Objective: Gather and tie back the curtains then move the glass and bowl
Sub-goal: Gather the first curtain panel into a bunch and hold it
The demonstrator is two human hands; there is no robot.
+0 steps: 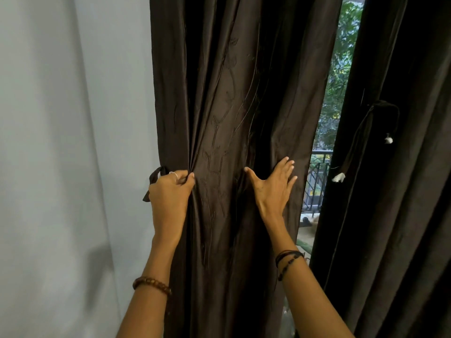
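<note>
Gathering the left curtain [219,118]; left hand [170,191] with fingers [186,178] curled round a pinch of folds at its wall-side edge, beside the dangling tie-back strap [156,175]; right hand [274,186] flat, fingers spread and straight, pressing the window-side fabric; folds running vertical, strap nearest the left hand; glass and bowl not in view; probably next, sweeping the cloth leftward toward the strap.
</note>
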